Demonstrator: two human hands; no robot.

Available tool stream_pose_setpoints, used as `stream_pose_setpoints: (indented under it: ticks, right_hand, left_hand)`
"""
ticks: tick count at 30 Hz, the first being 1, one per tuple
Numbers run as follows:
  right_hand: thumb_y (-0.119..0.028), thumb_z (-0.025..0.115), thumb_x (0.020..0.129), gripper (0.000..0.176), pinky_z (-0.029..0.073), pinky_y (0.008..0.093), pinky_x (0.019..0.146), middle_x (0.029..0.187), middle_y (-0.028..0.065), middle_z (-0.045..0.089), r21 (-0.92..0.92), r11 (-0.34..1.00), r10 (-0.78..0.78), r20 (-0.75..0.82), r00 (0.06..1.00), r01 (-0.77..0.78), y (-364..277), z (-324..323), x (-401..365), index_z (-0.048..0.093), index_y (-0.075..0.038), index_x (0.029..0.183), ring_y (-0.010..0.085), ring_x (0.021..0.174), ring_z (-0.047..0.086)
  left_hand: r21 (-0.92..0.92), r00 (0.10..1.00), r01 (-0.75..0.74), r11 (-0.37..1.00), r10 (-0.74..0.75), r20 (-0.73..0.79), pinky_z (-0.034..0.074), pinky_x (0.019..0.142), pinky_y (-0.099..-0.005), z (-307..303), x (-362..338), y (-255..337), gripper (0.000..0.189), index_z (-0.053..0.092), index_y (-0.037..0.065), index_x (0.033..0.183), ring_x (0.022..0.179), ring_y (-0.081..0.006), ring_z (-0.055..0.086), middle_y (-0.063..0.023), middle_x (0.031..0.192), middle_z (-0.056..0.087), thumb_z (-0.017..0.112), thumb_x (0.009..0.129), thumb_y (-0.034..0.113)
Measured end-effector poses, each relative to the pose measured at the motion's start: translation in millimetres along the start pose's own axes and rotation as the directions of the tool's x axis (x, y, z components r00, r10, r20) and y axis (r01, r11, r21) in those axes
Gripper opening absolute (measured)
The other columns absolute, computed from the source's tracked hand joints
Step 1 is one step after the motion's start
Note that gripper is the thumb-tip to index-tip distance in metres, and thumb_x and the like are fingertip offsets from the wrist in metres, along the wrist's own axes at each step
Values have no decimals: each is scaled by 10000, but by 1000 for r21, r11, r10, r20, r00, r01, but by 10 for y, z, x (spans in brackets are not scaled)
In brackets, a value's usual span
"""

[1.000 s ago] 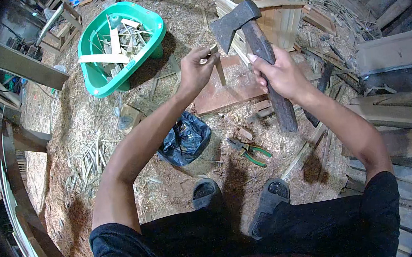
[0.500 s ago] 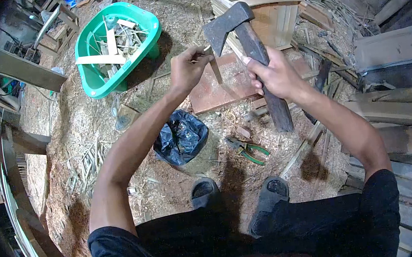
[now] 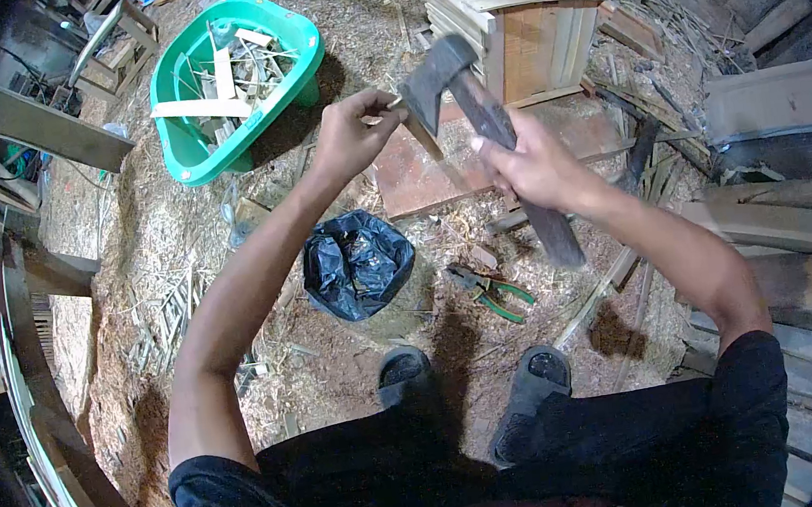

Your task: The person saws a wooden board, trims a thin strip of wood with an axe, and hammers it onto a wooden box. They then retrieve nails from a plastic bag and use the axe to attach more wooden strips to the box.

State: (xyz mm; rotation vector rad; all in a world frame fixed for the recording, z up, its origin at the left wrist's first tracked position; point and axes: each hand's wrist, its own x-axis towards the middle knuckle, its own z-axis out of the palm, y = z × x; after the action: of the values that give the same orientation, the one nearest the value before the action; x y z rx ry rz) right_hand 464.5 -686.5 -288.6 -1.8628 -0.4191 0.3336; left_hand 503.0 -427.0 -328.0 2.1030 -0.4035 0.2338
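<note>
My right hand (image 3: 537,162) is wrapped round the dark wooden handle of a hatchet (image 3: 488,111), whose worn steel head points up and to the left. In my left hand (image 3: 357,135), a thin wooden strip (image 3: 425,140) is pinched between thumb and fingers, its lower end slanting down to the right. The hatchet's blade edge overlaps the upper part of the strip in this view. Below both hands, a reddish flat slab (image 3: 423,180) lies on the shavings-covered ground.
A green tub (image 3: 175,144) of wood scraps stands at upper left, a wooden box frame (image 3: 518,49) at upper right. Nearer my feet are a black plastic bag (image 3: 358,263) and green-handled pliers (image 3: 491,292). Stacked boards (image 3: 789,223) line the right side.
The hatchet head has come down and slightly left toward the strip. My left hand has shifted a little left, and the strip's lower end now slants more to the right.
</note>
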Motion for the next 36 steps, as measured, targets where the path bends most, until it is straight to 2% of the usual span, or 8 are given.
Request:
stream_pose_setpoints:
  ticks: [5, 12, 16, 19, 24, 28, 32, 36]
  right_hand:
    - [-168, 592, 959, 181, 452, 284, 530, 714, 29, 570, -37, 991, 125, -40, 991, -127, 234, 47, -150, 540, -10, 1029, 113, 596, 553]
    - [-208, 575, 988, 190, 433, 269, 448, 649, 7, 514, 389, 918, 135, -114, 984, -81, -73, -25, 45, 497, -42, 935, 93, 509, 509]
    - [-182, 568, 988, 161, 437, 285, 447, 657, 5, 509, 229, 930, 298, -15, 954, -287, 132, 169, -76, 493, -46, 945, 101, 501, 500]
    - [-183, 567, 989, 152, 440, 292, 451, 654, 6, 512, 425, 804, 409, 113, 906, -416, 360, 107, -92, 501, -51, 953, 103, 500, 501]
    - [-201, 571, 990, 195, 436, 278, 451, 671, 9, 520, 495, 843, 249, -8, 968, -213, 356, 2, -17, 469, -65, 895, 96, 514, 506]
    - [-216, 585, 982, 189, 448, 293, 449, 672, 8, 523, 196, 946, 256, 35, 966, -258, 529, 217, -10, 494, -57, 936, 106, 515, 511]
    - [-212, 585, 982, 168, 445, 296, 454, 659, 4, 528, 355, 726, 572, 166, 804, -589, 1087, 132, -27, 522, -62, 939, 106, 500, 504]
    - [-235, 598, 978, 229, 430, 277, 456, 639, 0, 530, 137, 894, 418, 87, 904, -427, 1140, 56, -168, 530, -65, 840, 101, 493, 502]
  left_hand:
    - [139, 998, 63, 988, -64, 3, 534, 721, -285, -84, 56, 13, 205, 705, -4, 1017, 798, -100, 667, -98, 894, 735, 738, 867, 132]
    - [191, 995, 82, 978, -90, 34, 493, 631, -313, -52, 65, 106, 194, 677, -12, 970, 696, -90, 595, -112, 800, 699, 749, 855, 126]
    - [147, 1000, 15, 989, -15, -1, 481, 619, -314, -39, 15, 65, 207, 628, -19, 905, 691, -81, 569, -102, 740, 654, 754, 857, 139]
    - [112, 999, 35, 993, -31, -33, 484, 622, -308, -125, -58, 31, 223, 602, -13, 870, 697, -83, 572, -89, 709, 621, 755, 861, 148]
    - [106, 996, 85, 991, -82, -30, 487, 658, -299, -175, -119, -81, 212, 608, -3, 886, 709, -104, 585, -78, 732, 640, 752, 868, 152]
    - [67, 998, 57, 996, -55, -33, 490, 653, -294, -89, -86, -60, 210, 612, -8, 913, 710, -105, 596, -76, 745, 656, 753, 864, 139]
    - [133, 996, 89, 987, -86, -27, 485, 639, -280, -260, -266, -173, 195, 616, -6, 926, 723, -84, 601, -55, 753, 667, 748, 871, 126]
    - [110, 993, 113, 987, -111, -28, 458, 621, -281, -252, -282, -253, 181, 613, -5, 922, 693, -77, 553, -46, 735, 652, 741, 877, 115]
